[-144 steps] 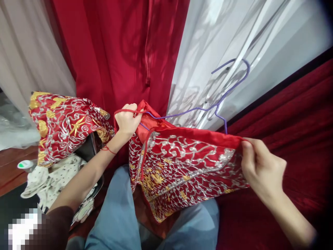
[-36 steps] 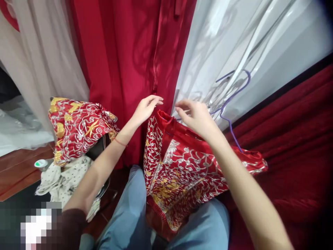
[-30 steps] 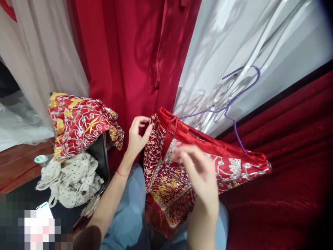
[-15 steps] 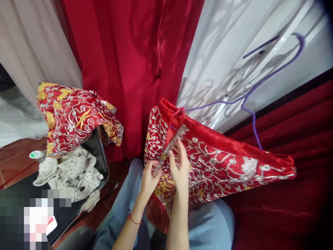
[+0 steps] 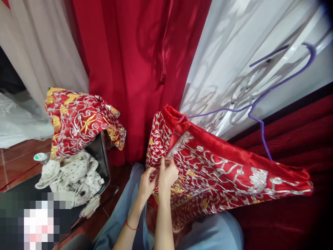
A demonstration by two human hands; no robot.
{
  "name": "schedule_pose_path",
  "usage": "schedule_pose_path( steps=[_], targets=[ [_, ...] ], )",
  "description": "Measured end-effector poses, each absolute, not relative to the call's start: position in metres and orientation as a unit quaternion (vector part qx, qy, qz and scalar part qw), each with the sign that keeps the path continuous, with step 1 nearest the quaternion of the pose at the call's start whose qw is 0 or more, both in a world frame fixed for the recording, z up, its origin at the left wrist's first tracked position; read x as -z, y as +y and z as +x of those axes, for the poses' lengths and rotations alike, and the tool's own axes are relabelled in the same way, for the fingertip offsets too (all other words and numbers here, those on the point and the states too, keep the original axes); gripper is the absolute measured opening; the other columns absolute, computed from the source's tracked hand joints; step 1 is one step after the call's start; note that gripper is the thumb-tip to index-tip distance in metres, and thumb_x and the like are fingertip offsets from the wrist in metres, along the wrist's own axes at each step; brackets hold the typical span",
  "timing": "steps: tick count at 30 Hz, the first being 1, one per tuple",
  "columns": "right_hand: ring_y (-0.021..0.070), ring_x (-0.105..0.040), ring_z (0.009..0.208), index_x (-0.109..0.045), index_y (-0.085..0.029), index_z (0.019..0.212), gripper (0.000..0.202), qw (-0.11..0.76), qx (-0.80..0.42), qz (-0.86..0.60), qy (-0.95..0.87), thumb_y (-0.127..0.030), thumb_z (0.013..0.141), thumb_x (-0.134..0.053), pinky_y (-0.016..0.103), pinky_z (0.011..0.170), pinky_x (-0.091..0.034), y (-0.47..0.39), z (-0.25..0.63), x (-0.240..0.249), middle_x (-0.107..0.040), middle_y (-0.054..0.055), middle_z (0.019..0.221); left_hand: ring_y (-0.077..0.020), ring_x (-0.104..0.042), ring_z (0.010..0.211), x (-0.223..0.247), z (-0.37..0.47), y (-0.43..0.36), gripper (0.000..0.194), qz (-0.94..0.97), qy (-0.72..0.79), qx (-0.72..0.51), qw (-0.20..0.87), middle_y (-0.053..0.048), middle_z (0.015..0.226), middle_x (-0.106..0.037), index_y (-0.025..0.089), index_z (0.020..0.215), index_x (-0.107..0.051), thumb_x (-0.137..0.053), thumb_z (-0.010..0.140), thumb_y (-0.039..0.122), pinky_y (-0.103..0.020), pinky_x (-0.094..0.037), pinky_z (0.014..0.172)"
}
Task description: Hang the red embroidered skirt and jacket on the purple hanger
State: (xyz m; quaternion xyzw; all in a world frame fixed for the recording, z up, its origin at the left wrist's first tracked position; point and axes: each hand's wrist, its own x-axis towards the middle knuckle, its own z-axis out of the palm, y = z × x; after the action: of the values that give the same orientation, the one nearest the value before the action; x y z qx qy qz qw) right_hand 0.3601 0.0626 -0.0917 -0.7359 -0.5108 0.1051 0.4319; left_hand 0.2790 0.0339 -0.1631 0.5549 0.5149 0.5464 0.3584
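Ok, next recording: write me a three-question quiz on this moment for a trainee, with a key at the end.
1. What colour is the hanger in the red garment?
2. Which wrist wears the bracelet? A) right B) left C) both
3. True or false: both hands are gripping the hanger's hook.

Key:
1. Purple.
2. B.
3. False: the left hand and right hand are close together at the front of the red garment.

The embroidered skirt (image 5: pixel 215 170) shows glossy, satin-like cloth under rough metallic threadwork (image 5: pixel 258 178); its purple hanger (image 5: pixel 254 103) looks smooth; the polka-dot bag (image 5: pixel 74 175), matt cloth.
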Motion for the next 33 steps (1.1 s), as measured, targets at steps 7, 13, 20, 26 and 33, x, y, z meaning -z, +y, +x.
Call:
schedule_pose_path(
  steps=[7,13,20,26,33],
  targets=[
    [0.0266,-0.069,0.067,-0.069,-0.019,0.091,0.041,0.429,-0.078,-0.756,-0.489,-0.051,0.096,-0.043,0.031,0.057,-0.037,0.067,0.353,0.089,-0.076,0.012,0.082,-0.0215,-0.070,0.088,0.161,0.274,0.033,0.008,0.559,0.518,-0.535,0.365,-0.005,0.095,-0.075,0.024,0.090,-0.065,-0.059,0.085,0.022,-0.033,-0.055,0.080],
    [0.0257,-0.069,0.072,-0.068,-0.018,0.097,0.034,0.456,-0.090,-0.759,-0.457,-0.043,0.094,-0.046,0.031,0.065,-0.041,0.073,0.349,0.090,-0.076,0.012,0.088,-0.0203,-0.069,0.088,0.159,0.275,0.030,0.013,0.569,0.510,-0.529,0.369,-0.005,0.097,-0.073,0.024,0.090,-0.063,-0.056,0.083,0.015,-0.032,-0.054,0.079],
    [0.0150,-0.047,0.052,-0.055,-0.020,0.067,0.027,0.515,-0.299,-0.648,-0.474,-0.041,0.082,-0.049,0.027,0.056,-0.036,0.061,0.357,0.083,-0.055,0.000,0.055,-0.0183,-0.065,0.093,0.165,0.282,0.027,0.023,0.542,0.550,-0.571,0.281,-0.008,0.107,-0.067,0.019,0.112,-0.056,-0.058,0.089,0.020,-0.031,-0.052,0.082],
    [0.0071,-0.023,0.044,-0.051,-0.020,0.063,0.025,0.532,-0.518,-0.526,-0.416,-0.041,0.076,-0.056,0.023,0.044,-0.020,0.029,0.359,0.079,-0.032,-0.010,0.047,-0.0165,-0.060,0.088,0.150,0.276,0.024,0.028,0.585,0.546,-0.562,0.211,-0.004,0.099,-0.062,0.020,0.104,-0.054,-0.057,0.079,0.008,-0.027,-0.049,0.079],
    [0.0053,-0.019,0.039,-0.055,-0.019,0.064,0.027,0.522,-0.568,-0.489,-0.407,-0.042,0.076,-0.061,0.023,0.042,-0.017,0.011,0.354,0.077,-0.030,-0.011,0.042,-0.0146,-0.049,0.068,0.117,0.259,0.034,0.015,0.696,0.541,-0.433,0.189,0.000,0.079,-0.054,0.020,0.078,-0.048,-0.048,0.082,0.005,-0.025,-0.034,0.063]
  ],
)
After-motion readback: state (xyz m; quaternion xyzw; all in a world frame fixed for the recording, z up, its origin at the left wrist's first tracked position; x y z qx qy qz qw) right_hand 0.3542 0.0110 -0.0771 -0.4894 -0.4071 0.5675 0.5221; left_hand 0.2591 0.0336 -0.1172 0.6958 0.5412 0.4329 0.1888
